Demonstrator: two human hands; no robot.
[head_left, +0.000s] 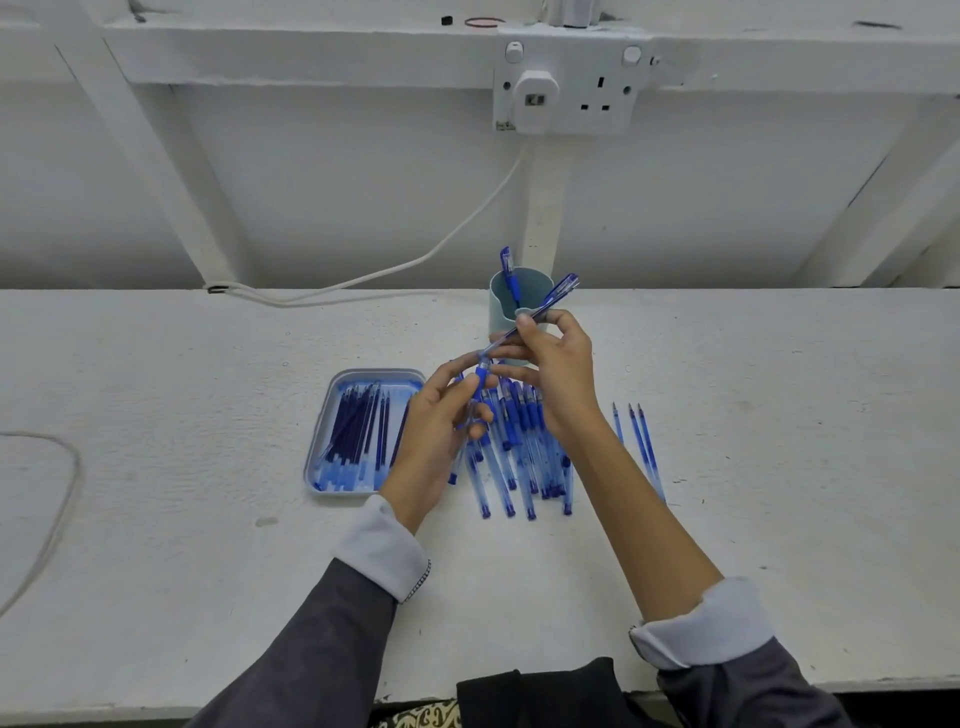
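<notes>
1. Joining the two parts of the pen (556, 296) goes best, I judge, if the right hand (558, 364) holds the barrel firm while the left hand (441, 415) turns the grip end, with both parts in one line.
2. The right hand pinches the clear barrel between thumb and fingertips. The left hand pinches the blue grip section.
3. The pen hangs above the desk (779, 415), slanting up to the right, its capped end in front of a pale green cup (500, 306) holding one pen.
4. It has a clear, blue-tinted barrel, a blue clip cap and a blue rubber grip.
5. A pile of pens (519, 457) lies beneath, a tray (324, 415) of refills is at left, and three loose refills (638, 436) are at right.
</notes>
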